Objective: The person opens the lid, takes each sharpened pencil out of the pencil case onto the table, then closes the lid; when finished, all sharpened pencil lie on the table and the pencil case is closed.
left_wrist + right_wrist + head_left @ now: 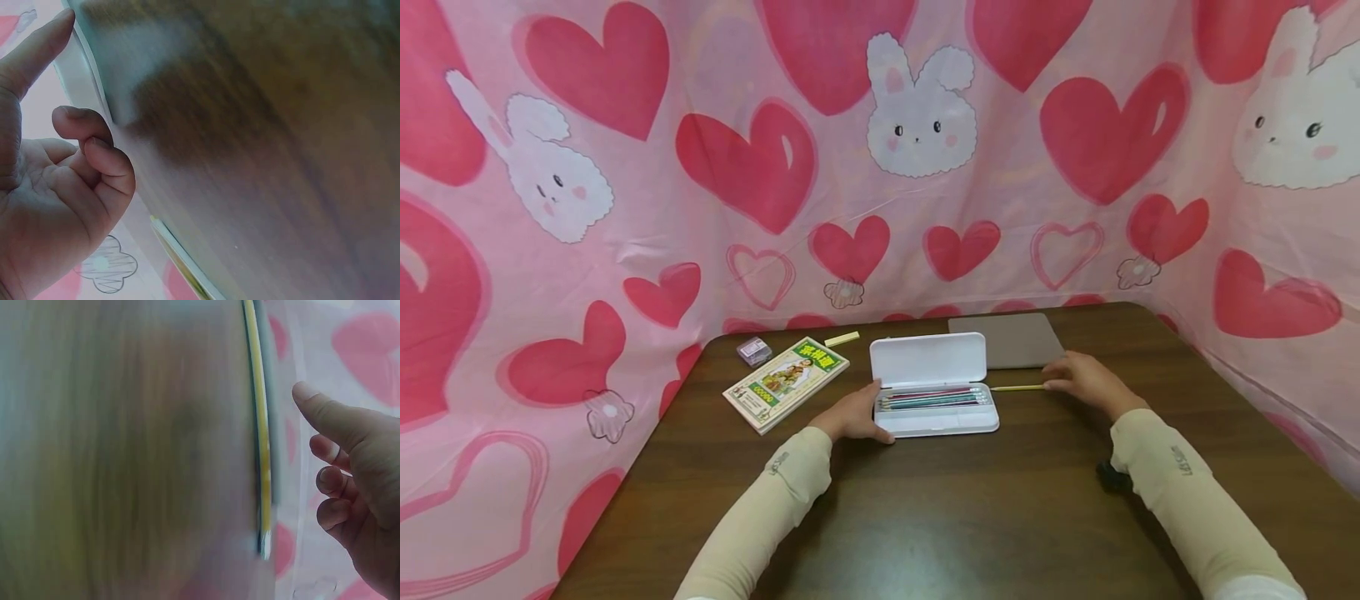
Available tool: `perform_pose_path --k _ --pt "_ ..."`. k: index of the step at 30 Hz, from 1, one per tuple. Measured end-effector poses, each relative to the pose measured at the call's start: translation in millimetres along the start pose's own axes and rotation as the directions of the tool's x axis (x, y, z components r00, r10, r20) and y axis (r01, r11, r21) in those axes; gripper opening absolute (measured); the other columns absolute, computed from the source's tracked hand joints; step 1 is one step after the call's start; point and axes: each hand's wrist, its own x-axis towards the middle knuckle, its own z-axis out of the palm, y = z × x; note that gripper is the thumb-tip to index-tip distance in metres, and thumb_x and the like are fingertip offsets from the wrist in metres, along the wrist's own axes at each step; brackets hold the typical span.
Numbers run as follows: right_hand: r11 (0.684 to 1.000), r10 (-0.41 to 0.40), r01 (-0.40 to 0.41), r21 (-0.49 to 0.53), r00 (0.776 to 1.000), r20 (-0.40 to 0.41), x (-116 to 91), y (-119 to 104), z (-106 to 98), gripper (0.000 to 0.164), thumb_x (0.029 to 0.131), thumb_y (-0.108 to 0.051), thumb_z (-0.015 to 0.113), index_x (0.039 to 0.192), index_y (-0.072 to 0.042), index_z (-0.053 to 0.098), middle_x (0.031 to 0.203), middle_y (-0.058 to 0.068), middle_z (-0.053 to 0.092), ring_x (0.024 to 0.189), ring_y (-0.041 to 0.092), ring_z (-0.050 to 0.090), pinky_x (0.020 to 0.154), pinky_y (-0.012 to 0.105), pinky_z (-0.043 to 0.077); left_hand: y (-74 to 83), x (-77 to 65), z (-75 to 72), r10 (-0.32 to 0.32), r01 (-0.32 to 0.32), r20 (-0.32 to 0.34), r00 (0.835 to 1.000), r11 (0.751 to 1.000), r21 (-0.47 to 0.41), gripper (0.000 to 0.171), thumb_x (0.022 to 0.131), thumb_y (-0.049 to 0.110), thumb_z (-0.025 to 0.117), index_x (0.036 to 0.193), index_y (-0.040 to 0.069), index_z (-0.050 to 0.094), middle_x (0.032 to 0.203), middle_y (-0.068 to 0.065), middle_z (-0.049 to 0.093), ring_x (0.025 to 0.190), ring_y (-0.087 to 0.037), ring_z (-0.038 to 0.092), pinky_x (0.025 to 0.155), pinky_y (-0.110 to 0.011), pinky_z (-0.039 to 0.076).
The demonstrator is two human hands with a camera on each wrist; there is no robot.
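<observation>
While left hand [850, 415] holds rectangular case [928, 360], right hand [1090, 382] loosely parted beside slender pencil [1017, 387].

At left, a left hand [53, 194], palm showing, with topmost digit stretched to the rim of a white case [81, 74] and lower fingers [114, 164] curled beside it. Rightward, brown wooden surface [262, 144]. Below, slim edge of a book [181, 257] and pink backdrop [62, 285] with flower outline [107, 265].
</observation>
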Motion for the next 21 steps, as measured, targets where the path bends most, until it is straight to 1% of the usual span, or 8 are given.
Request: perform_pose_path --k 1,2,5,9,13,17,21 --pt "1.000 -0.008 0.008 0.003 1.000 -0.002 3 -5 2 0.025 0.080 -0.019 0.070 0.098 0.000 0.069 0.095 0.014 0.066 0.095 0.037 0.059 0.085 0.052 0.045 0.3 -0.3 -0.3 0.003 -0.003 -0.001 1.000 1.000 0.002 0.109 0.066 0.037 0.082 0.147 0.003 0.017 0.149 -0.012 0.031 0.132 -0.026 0.036 0.111 -0.043 0.027" --pt "1.000 -0.017 0.017 0.011 1.000 -0.001 5 -10 3 0.025 0.080 -0.019 0.070 0.098 -0.001 0.069 0.094 0.013 0.067 0.093 0.035 0.060 0.084 0.051 0.045 0.8 -0.5 -0.7 0.003 -0.003 0.000 1.000 1.000 0.002 0.109 0.066 0.037 0.082 0.147 0.003 0.017 0.149 -0.012 0.030 0.132 -0.026 0.035 0.111 -0.042 0.027" --pt "0.999 -0.015 0.014 0.029 1.000 0.014 14 -25 7 0.026 0.081 -0.021 0.070 0.099 -0.002 0.069 0.095 0.012 0.068 0.092 0.032 0.060 0.084 0.050 0.046 1.3 -1.4 -1.2 0.001 -0.001 0.003 1.000 1.000 -0.003 0.109 0.067 0.038 0.081 0.147 0.004 0.017 0.149 -0.012 0.030 0.132 -0.026 0.035 0.111 -0.043 0.027" --pt "0.998 -0.013 0.010 0.059 0.998 0.060 27 -44 12 0.028 0.082 -0.025 0.069 0.101 -0.004 0.069 0.097 0.011 0.068 0.092 0.030 0.060 0.084 0.049 0.047 0.5 -1.9 -1.0 0.001 -0.001 0.000 1.000 1.000 -0.011 0.108 0.066 0.037 0.081 0.146 0.003 0.017 0.148 -0.012 0.031 0.131 -0.027 0.036 0.111 -0.043 0.027" --pt "0.995 -0.045 0.038 0.088 0.995 0.087 38 -60 22 0.025 0.081 -0.024 0.070 0.099 -0.007 0.071 0.096 0.008 0.069 0.090 0.025 0.061 0.082 0.046 0.048 0.0 -1.8 -0.8 0.004 -0.004 -0.004 1.000 1.000 -0.010 0.108 0.066 0.037 0.082 0.146 0.003 0.018 0.148 -0.013 0.032 0.130 -0.027 0.036 0.110 -0.044 0.027" --pt "0.993 -0.070 0.057 0.107 0.990 0.123 46 -72 32 0.021 0.080 -0.023 0.071 0.097 -0.010 0.072 0.089 0.001 0.067 0.081 0.016 0.057 0.075 0.038 0.049 0.3 -1.0 -0.3 -0.001 0.001 -0.003 1.000 1.000 0.002 0.108 0.066 0.037 0.081 0.147 0.003 0.017 0.149 -0.013 0.031 0.132 -0.027 0.035 0.111 -0.043 0.027" --pt "0.991 -0.078 0.053 0.126 0.977 0.197 50 -80 39 0.020 0.082 -0.025 0.070 0.096 -0.010 0.072 0.079 -0.003 0.061 0.071 0.011 0.049 0.066 0.028 0.043 1.0 -0.8 0.1 0.002 -0.002 -0.002 1.000 1.000 0.010 0.108 0.067 0.037 0.081 0.146 0.002 0.017 0.149 -0.013 0.030 0.132 -0.027 0.035 0.111 -0.042 0.027"
